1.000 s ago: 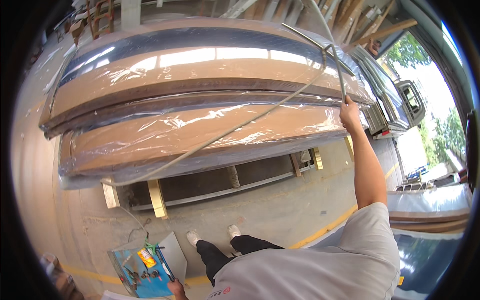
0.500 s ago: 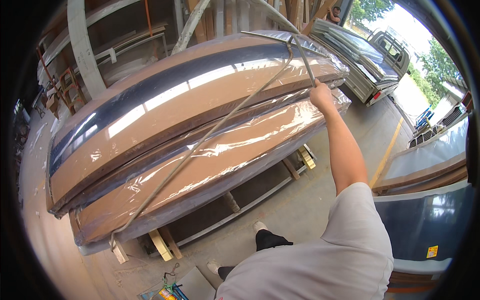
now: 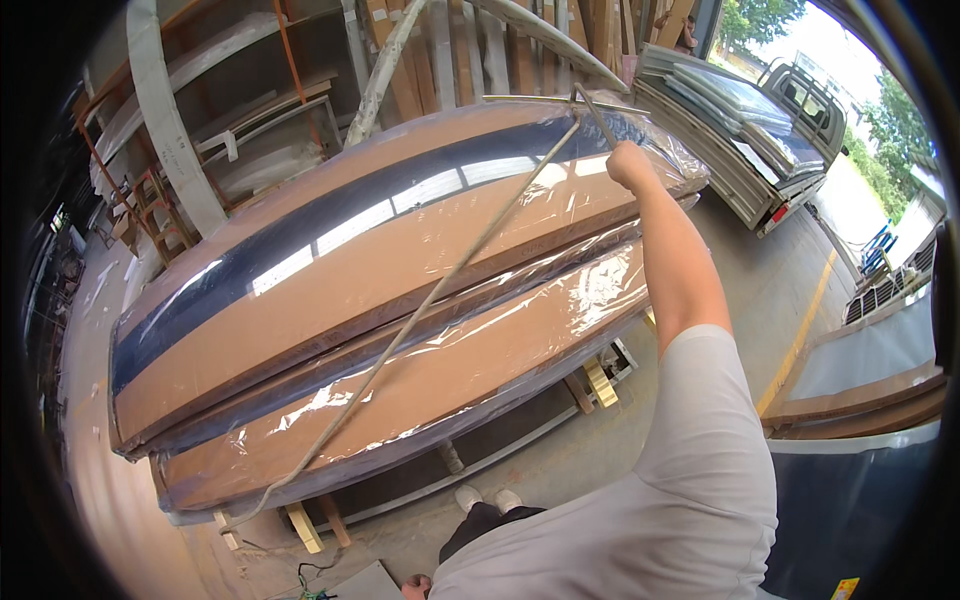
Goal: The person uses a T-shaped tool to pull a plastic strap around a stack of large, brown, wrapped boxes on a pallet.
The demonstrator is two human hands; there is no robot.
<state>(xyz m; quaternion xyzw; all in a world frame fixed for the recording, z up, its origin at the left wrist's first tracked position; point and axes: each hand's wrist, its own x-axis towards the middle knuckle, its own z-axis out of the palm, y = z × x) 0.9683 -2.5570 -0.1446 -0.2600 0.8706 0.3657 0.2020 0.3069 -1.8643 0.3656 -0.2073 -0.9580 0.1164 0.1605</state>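
My right hand (image 3: 628, 162) is raised at arm's length and shut on a thin metal rod (image 3: 597, 108) above the far end of a big stack of brown boards wrapped in clear plastic (image 3: 420, 290). From the rod a long pale line (image 3: 420, 320), rope or thin bar, runs diagonally down across the wrapped stack to its lower left corner near the floor. Only a bit of my left hand (image 3: 413, 586) shows at the lower edge, by my hip; whether it holds anything is hidden. My shoes (image 3: 489, 497) stand just before the stack.
Wooden blocks (image 3: 600, 381) and a metal frame carry the stack off the concrete floor. A flatbed truck (image 3: 745, 140) loaded with sheets stands at the upper right. Racks of boards (image 3: 260, 130) fill the back. A yellow floor line (image 3: 800, 340) and dark panels (image 3: 860, 480) lie right.
The view has swung left and upward, and the blue box on the floor has dropped out of sight. My right hand has kept its grip on the rod.
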